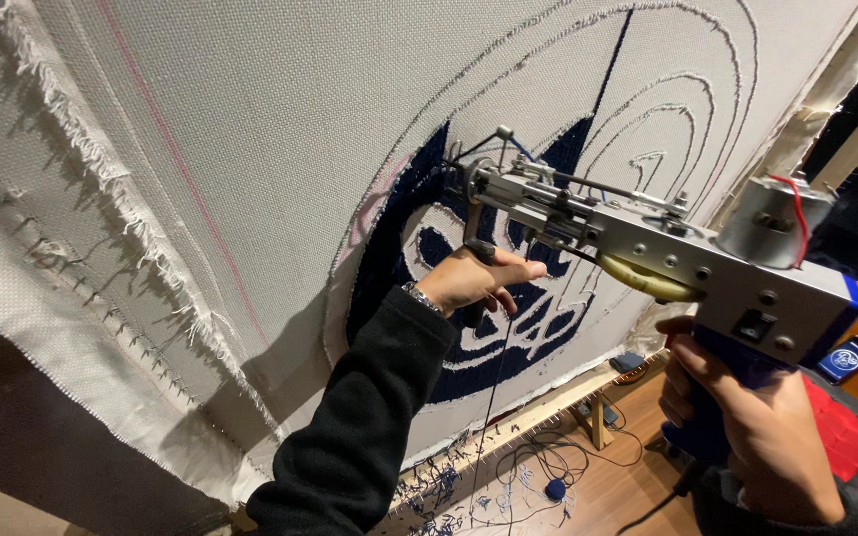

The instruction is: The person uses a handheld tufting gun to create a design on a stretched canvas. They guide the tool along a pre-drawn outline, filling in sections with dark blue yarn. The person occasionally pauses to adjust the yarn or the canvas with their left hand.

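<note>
Now | right hand (757, 437) clenched on tufting gun (647, 248) grip, 4 o'clock | left hand (474, 281) grasping its front handle | needle at cloth (250, 129)

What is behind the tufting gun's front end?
Behind the tufting gun is stretched cloth with dark blue tufted patches inside drawn rings. The gun and the left hand hide part of the design.

The right hand (762, 427) hides the tufting gun's (647, 248) grip (wrist cut off).
</note>
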